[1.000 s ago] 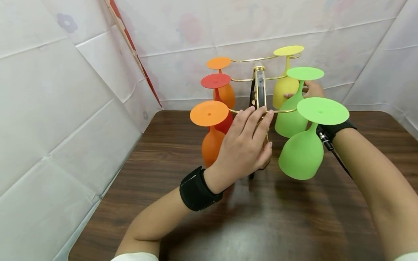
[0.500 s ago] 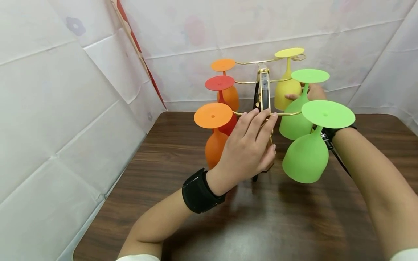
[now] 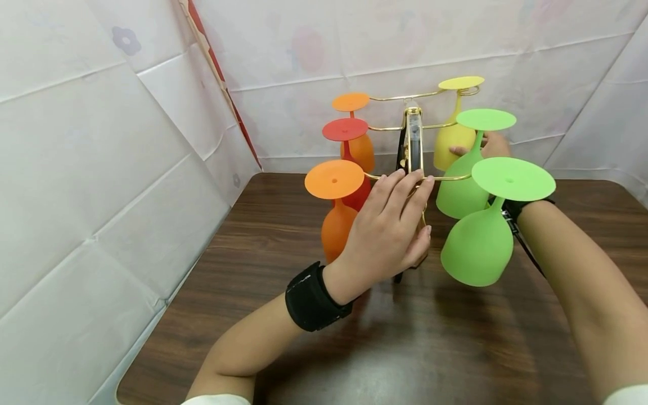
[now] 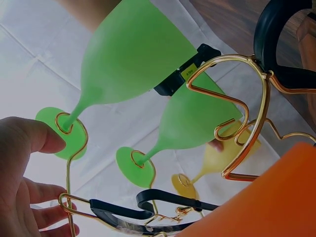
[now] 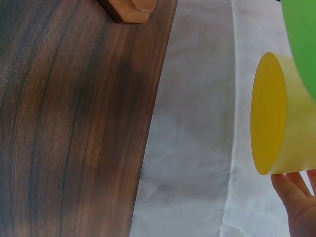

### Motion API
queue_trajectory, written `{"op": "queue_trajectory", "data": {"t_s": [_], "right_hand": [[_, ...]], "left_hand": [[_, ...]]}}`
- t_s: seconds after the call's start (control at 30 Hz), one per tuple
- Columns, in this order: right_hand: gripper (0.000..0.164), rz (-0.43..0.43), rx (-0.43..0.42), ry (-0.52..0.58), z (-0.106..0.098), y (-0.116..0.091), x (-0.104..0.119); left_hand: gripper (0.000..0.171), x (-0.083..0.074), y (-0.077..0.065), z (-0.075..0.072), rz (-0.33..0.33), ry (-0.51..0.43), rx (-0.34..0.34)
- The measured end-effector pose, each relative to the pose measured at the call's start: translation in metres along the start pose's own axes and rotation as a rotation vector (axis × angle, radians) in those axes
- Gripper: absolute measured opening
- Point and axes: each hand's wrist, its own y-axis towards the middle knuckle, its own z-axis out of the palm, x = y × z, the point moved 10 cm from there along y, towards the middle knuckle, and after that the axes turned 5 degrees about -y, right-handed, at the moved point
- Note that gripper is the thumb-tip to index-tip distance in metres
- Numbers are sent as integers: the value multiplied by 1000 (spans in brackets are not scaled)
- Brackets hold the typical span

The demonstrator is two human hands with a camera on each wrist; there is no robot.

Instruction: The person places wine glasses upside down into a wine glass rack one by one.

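Upside-down plastic wine glasses hang by their bases from a gold wire rack [image 3: 415,135] with a dark centre bar. My left hand [image 3: 387,233] rests at the rack's front wire, fingers fairly straight and fingertips at the wire; in the left wrist view its thumb stands apart. My right hand [image 3: 496,145] reaches behind the green glasses and holds the bowl of the yellow wine glass [image 3: 454,147] at the back right. The right wrist view shows its fingers against the bowl [image 5: 301,133] near the open rim. The yellow base sits at the rack's rear loop.
A near green glass [image 3: 478,247] and another green glass [image 3: 458,194] hang on the right. On the left are a front orange glass [image 3: 338,228], a red glass [image 3: 345,129] and a rear orange glass [image 3: 351,102]. A white sheet [image 3: 405,45] backs the wooden table [image 3: 243,242].
The whole scene shifts slightly right and down in the head view. Against the rack, both hands keep nearly the same places; the yellow glass moves slightly to the right.
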Motion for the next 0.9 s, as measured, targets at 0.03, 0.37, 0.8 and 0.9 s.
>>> {"op": "queue_trajectory", "data": {"t_s": [0.03,0.37,0.8,0.9], "right_hand": [[66,2,-1,27,-2,-9,10],[81,65,-62,178,-8,-38,23],[77,118,37,267,-14,-85,80],[73,121,14,248,-16,-86,83]], "left_hand": [[52,0,0,0,0,-1,-1],[54,2,0,0,-3,1,0],[55,2,-1,-1,-7,11,-3],[55,2,0,-1,-8,5,-2]]}}
